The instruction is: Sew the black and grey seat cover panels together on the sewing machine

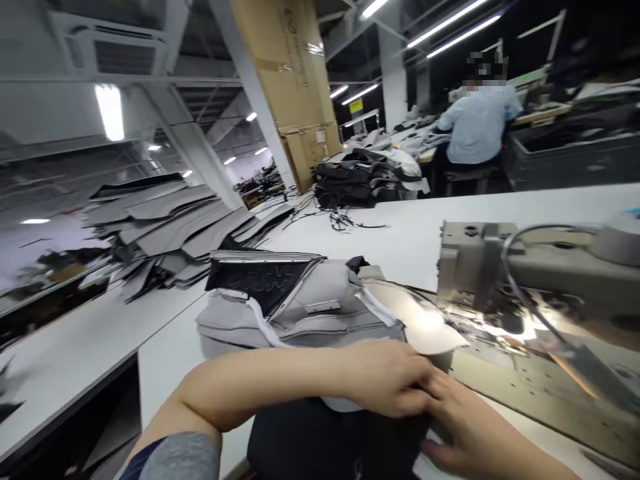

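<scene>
My left hand (395, 379) reaches across the near edge of a grey and black sewn fabric cover (315, 310), its fingers curled down at the cover's right corner. Pressed up against it, my right hand (463, 420) grips at the same corner, its fingertips partly hidden behind the left. The cover lies bunched on the white table, with pale strips and a black mesh panel (260, 283) facing up. A cream-coloured flap (420, 320) spreads from its right side toward the sewing machine (520, 287), whose lamp lights the needle area. What exactly is pinched between the fingers is hidden.
Stacked grey panels (170, 227) rise on the left of the white table (170, 360). Further back lie a dark fabric pile (360, 177) and loose black cords (345, 220). A person (477, 123) sits behind, beside a large grey bin (575, 157). Tall cardboard (290, 80) leans by a pillar.
</scene>
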The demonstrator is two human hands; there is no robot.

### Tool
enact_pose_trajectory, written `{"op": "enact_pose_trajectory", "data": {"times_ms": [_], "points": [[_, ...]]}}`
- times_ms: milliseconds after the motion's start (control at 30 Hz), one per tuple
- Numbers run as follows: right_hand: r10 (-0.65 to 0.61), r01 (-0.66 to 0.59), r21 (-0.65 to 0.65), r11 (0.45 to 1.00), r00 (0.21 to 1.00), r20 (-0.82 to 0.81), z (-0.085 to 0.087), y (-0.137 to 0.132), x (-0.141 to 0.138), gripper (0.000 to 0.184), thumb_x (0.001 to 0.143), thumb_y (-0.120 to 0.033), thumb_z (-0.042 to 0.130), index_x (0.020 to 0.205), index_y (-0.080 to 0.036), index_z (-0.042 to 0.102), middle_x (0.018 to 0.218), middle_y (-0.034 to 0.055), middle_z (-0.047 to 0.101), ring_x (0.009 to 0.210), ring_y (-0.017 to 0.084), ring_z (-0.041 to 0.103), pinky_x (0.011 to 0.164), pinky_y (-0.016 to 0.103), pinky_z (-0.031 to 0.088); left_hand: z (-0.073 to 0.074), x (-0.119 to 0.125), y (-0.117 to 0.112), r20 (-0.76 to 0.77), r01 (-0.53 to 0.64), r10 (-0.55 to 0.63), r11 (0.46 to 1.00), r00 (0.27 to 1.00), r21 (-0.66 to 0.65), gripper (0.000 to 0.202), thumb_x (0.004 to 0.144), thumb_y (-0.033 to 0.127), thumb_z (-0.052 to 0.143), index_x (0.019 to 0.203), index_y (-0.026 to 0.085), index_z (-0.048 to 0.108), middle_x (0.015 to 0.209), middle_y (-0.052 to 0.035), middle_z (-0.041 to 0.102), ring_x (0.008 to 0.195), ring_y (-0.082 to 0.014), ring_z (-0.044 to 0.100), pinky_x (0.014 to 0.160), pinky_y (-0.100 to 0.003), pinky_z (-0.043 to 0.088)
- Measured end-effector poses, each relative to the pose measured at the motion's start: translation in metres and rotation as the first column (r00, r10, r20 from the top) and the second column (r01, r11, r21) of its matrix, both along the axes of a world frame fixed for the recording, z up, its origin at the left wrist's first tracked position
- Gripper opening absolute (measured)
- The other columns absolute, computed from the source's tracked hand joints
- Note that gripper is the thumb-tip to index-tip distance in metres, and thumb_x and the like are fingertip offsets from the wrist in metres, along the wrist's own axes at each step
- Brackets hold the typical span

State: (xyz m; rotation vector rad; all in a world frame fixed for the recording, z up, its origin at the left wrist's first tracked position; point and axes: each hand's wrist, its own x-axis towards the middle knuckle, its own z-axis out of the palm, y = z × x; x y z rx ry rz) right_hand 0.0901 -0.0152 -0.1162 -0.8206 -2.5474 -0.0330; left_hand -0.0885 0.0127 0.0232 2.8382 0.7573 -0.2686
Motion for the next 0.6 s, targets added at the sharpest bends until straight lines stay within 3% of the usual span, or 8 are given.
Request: {"op": "enact_pose_trajectory", "data": {"times_ms": [33,100,200,333,433,500,600], "points": [[-0.051,0.048,-0.060,0.997,0.998,-0.037,0.000,-0.002,0.000,0.042,0.066,-0.024,0.058,0.108,-0.024,0.066,0.113,0.0065,0.063,0.103,0.027,0.059,0.085,0.035,0.052,-0.005,0.019,0.003,0.072,0.102,-0.108,0.991,0.991,0.084,0.021,0.087,0.033,0.049,0.099,0.018,0.058,0.101,-0.0052,0.064,0.090,-0.0185,0.060,0.070,-0.027,0.047],[-0.088,0.081,-0.116,0.990,0.995,-0.056,0.001,-0.005,0.000,0.029,0.072,-0.025,0.063,0.100,-0.023,0.068,0.103,0.0045,0.066,0.094,0.024,0.062,0.081,0.031,0.053,-0.021,0.047,0.019,-0.015,0.177,-0.177,0.972,0.984,0.153,0.017,0.084,0.025,0.051,0.095,0.015,0.061,0.101,-0.0085,0.064,0.092,-0.0224,0.060,0.073,-0.032,0.048],[-0.029,0.032,-0.111,0.993,0.999,0.028,0.002,-0.004,0.005,0.035,0.082,-0.033,0.062,0.114,-0.019,0.063,0.119,0.0076,0.060,0.109,0.025,0.056,0.094,0.036,0.048,-0.047,0.065,0.062,-0.292,0.010,0.025,0.993,0.956,0.118,0.010,0.078,0.019,0.055,0.078,0.014,0.064,0.084,-0.0102,0.067,0.079,-0.0243,0.062,0.063,-0.033,0.048],[-0.100,0.099,-0.091,0.991,0.995,0.003,-0.001,0.004,0.014,0.037,0.086,-0.028,0.053,0.122,-0.018,0.058,0.128,0.0072,0.054,0.116,0.023,0.050,0.101,0.040,0.041,-0.060,0.065,0.110,-0.221,-0.100,0.134,0.983,0.966,0.157,0.014,0.074,0.019,0.056,0.082,0.014,0.065,0.083,-0.0089,0.067,0.074,-0.0237,0.062,0.060,-0.032,0.047],[-0.269,0.263,-0.085,0.961,0.960,-0.072,-0.004,0.012,0.023,0.040,0.081,-0.025,0.055,0.120,-0.016,0.058,0.125,0.0108,0.055,0.111,0.028,0.050,0.091,0.042,0.045,-0.059,0.060,0.109,-0.162,-0.101,0.125,0.983,0.979,0.151,0.020,0.082,0.026,0.048,0.079,0.017,0.065,0.077,-0.0049,0.067,0.068,-0.0205,0.061,0.057,-0.029,0.045],[-0.354,0.345,-0.106,0.933,0.931,-0.089,-0.004,0.018,0.029,0.036,0.080,-0.020,0.053,0.114,-0.015,0.060,0.119,0.0110,0.057,0.103,0.026,0.052,0.082,0.039,0.046,-0.060,0.056,0.096,-0.118,-0.022,0.035,0.994,0.992,0.110,0.034,0.088,0.041,0.043,0.076,0.018,0.065,0.075,-0.0043,0.066,0.068,-0.0202,0.061,0.057,-0.029,0.044],[-0.390,0.384,-0.093,0.919,0.919,-0.059,-0.005,0.028,0.034,0.036,0.078,-0.014,0.050,0.113,-0.014,0.058,0.116,0.0101,0.057,0.093,0.023,0.053,0.072,0.035,0.046,-0.068,0.055,0.073,-0.263,0.109,-0.094,0.993,0.960,0.041,0.055,0.082,0.064,0.044,0.073,0.014,0.066,0.071,-0.0089,0.066,0.069,-0.0234,0.062,0.063,-0.033,0.046]]}}
